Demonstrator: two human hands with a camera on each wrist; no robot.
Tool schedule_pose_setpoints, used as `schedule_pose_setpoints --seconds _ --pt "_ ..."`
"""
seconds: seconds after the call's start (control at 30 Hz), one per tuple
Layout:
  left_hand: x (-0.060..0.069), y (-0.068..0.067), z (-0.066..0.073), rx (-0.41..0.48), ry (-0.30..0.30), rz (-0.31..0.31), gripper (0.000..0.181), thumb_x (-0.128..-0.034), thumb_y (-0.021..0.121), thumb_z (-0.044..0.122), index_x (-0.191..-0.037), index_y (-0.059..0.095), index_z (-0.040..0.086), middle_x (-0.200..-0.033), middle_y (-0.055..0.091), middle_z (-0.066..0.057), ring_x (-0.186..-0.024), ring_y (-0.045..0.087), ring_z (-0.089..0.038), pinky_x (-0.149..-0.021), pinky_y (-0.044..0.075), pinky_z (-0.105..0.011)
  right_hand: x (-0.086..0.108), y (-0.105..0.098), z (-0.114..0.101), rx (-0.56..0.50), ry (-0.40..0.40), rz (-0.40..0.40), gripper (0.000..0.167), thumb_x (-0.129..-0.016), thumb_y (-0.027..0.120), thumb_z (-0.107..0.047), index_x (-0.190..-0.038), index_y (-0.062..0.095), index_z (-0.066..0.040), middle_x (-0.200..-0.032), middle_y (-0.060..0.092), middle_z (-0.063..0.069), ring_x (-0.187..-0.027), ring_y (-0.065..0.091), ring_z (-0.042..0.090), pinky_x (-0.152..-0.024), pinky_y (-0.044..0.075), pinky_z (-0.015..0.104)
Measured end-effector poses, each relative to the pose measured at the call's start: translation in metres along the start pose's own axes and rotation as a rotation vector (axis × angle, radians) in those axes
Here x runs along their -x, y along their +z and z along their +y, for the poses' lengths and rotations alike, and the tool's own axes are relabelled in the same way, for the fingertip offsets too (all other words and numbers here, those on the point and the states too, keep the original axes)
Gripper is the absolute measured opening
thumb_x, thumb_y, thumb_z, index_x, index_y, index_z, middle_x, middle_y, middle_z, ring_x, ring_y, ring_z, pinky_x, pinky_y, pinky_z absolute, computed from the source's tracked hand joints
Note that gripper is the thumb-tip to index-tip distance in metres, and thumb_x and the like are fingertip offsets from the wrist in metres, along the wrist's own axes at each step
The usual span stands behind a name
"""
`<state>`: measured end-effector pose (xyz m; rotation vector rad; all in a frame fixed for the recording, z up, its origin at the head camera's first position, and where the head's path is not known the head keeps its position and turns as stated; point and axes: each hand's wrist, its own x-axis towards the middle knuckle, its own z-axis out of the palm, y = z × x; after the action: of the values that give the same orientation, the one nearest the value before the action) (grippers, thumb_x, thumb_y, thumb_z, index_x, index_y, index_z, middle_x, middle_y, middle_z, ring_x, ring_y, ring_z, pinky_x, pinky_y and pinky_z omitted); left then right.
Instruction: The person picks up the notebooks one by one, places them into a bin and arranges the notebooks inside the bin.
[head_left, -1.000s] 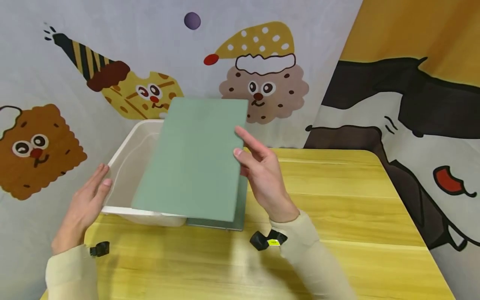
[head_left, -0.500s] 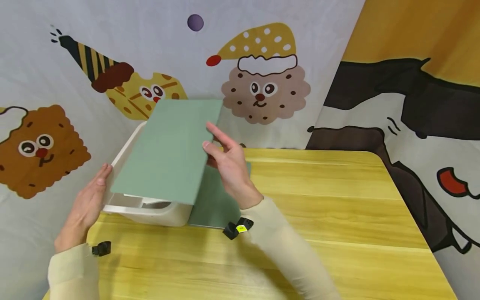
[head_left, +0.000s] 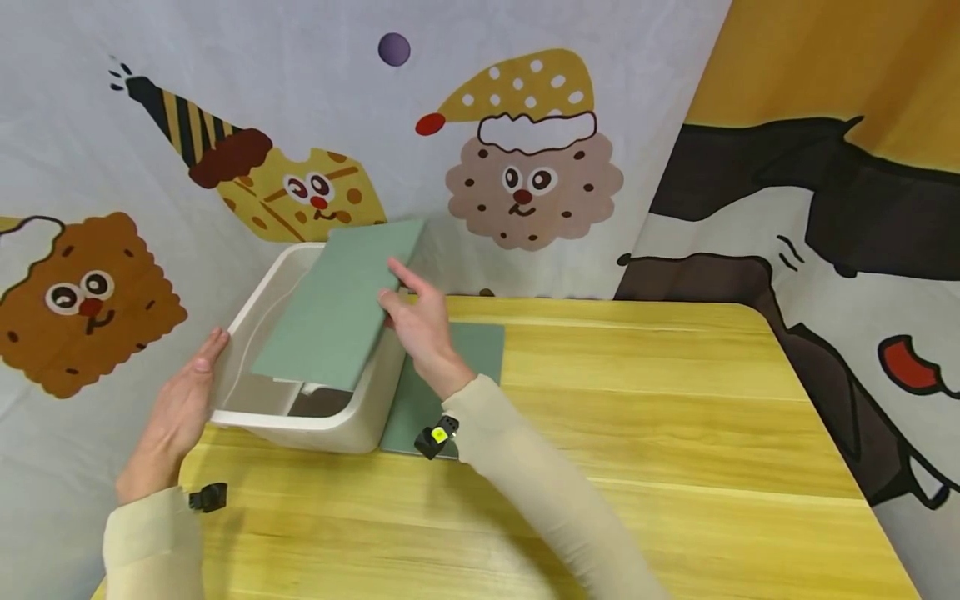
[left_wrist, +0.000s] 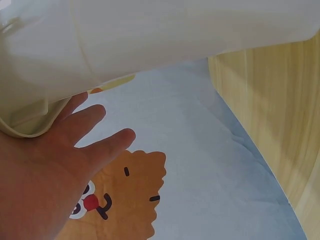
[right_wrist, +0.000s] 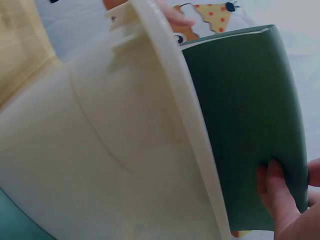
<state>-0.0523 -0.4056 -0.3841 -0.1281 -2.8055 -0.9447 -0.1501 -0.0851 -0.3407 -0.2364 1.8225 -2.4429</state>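
In the head view, my right hand [head_left: 423,329] pinches a green notebook [head_left: 337,304] by its right edge and holds it tilted over a white plastic bin [head_left: 300,422]. The right wrist view shows the notebook [right_wrist: 240,110] from below, its pale page edges at one end, fingers on one face. My left hand [head_left: 171,408] rests against the bin's left side with straight fingers; in the left wrist view the hand [left_wrist: 65,155] has its fingers spread beside the rim. Something white and a dark patch show inside the bin, partly hidden by the notebook.
A second green notebook [head_left: 480,354] lies flat on the wooden table [head_left: 637,417], just right of the bin and partly behind my right forearm. Behind the table hangs a cloth [head_left: 420,167] printed with cartoon biscuits.
My right hand has carried the notebook left and lowered it over the bin, uncovering the second notebook on the table. The left hand stays at the bin's side.
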Motion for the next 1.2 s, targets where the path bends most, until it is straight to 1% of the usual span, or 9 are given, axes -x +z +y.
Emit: schedule_pose_setpoints --seconds 0.23,0.47,0.73,0.77,0.87,0.93,1.03,1.13,1.2 --pt "0.001 -0.002 0.002 -0.019 -0.032 -0.017 0.057 -0.1146 0.006 0.034 -0.166 0.016 0.011 -0.172 0.008 -0.016 -0.150 0.009 -0.059 -0.116 0.005 -0.076 -0.004 0.019 0.007 0.144 0.002 -0.029 0.053 -0.101 0.062 -0.002 -0.152 0.055 -0.015 -0.156 0.051 0.001 -0.045 0.040 0.006 -0.046 0.037 0.018" --pt "-0.001 -0.002 0.003 -0.020 -0.041 -0.017 0.057 -0.1145 0.006 0.034 -0.167 0.016 0.013 -0.172 0.008 -0.013 -0.150 0.010 -0.060 -0.116 0.005 -0.077 -0.006 0.035 0.012 0.315 0.027 -0.101 0.054 -0.100 0.062 -0.004 -0.152 0.053 -0.013 -0.143 0.063 0.002 -0.042 0.038 0.004 -0.052 0.040 0.018" --pt "0.001 -0.002 0.002 -0.031 -0.014 0.007 0.058 -0.1146 0.008 0.036 -0.166 0.018 0.011 -0.172 0.010 -0.015 -0.150 0.012 -0.059 -0.116 0.006 -0.076 -0.012 0.047 0.014 0.519 0.096 -0.158 0.057 -0.098 0.061 -0.003 -0.153 0.052 -0.017 -0.122 0.073 0.016 -0.040 0.022 0.008 -0.040 0.027 0.022" --pt "0.001 -0.002 0.003 -0.030 -0.015 0.005 0.058 -0.1146 0.008 0.036 -0.166 0.018 0.011 -0.172 0.010 -0.015 -0.150 0.012 -0.059 -0.116 0.006 -0.076 -0.014 0.048 0.015 0.547 0.098 -0.164 0.058 -0.098 0.060 -0.002 -0.153 0.052 -0.017 -0.132 0.070 0.012 -0.043 0.022 0.010 -0.041 0.027 0.022" --pt "0.000 -0.001 0.003 -0.035 -0.015 -0.002 0.057 -0.1148 0.009 0.034 -0.166 0.018 0.011 -0.172 0.010 -0.014 -0.150 0.012 -0.058 -0.117 0.006 -0.076 -0.017 0.050 0.016 0.629 0.080 -0.171 0.061 -0.095 0.058 0.000 -0.153 0.052 -0.015 -0.148 0.059 0.004 -0.064 0.046 0.010 -0.057 0.039 0.020" --pt "0.000 0.000 0.002 -0.033 -0.011 -0.004 0.056 -0.1150 0.009 0.033 -0.166 0.018 0.011 -0.172 0.010 -0.014 -0.151 0.011 -0.058 -0.117 0.006 -0.075 -0.019 0.050 0.016 0.663 0.073 -0.170 0.062 -0.094 0.058 0.000 -0.154 0.051 -0.014 -0.154 0.053 0.002 -0.089 0.058 0.013 -0.073 0.046 0.021" --pt "0.001 0.003 0.002 -0.030 -0.012 -0.013 0.057 -0.1150 0.011 0.033 -0.166 0.018 0.010 -0.172 0.009 -0.014 -0.151 0.011 -0.058 -0.117 0.006 -0.075 -0.019 0.052 0.017 0.701 0.081 -0.154 0.062 -0.093 0.059 -0.002 -0.153 0.052 -0.017 -0.154 0.053 0.000 -0.126 0.056 0.011 -0.096 0.047 0.023" --pt "0.002 0.004 0.000 -0.026 -0.011 -0.015 0.058 -0.1147 0.013 0.034 -0.166 0.019 0.008 -0.172 0.010 -0.015 -0.150 0.012 -0.058 -0.116 0.007 -0.076 -0.020 0.054 0.019 0.712 0.098 -0.142 0.061 -0.094 0.061 -0.005 -0.153 0.054 -0.021 -0.154 0.053 -0.003 -0.133 0.053 0.011 -0.100 0.047 0.024" --pt "0.002 0.004 0.000 -0.022 -0.006 -0.012 0.058 -0.1146 0.013 0.034 -0.165 0.020 0.007 -0.172 0.010 -0.015 -0.151 0.012 -0.058 -0.115 0.007 -0.077 -0.022 0.054 0.018 0.720 0.100 -0.163 0.061 -0.094 0.061 -0.005 -0.153 0.052 -0.020 -0.155 0.052 -0.003 -0.129 0.056 0.012 -0.097 0.049 0.025"
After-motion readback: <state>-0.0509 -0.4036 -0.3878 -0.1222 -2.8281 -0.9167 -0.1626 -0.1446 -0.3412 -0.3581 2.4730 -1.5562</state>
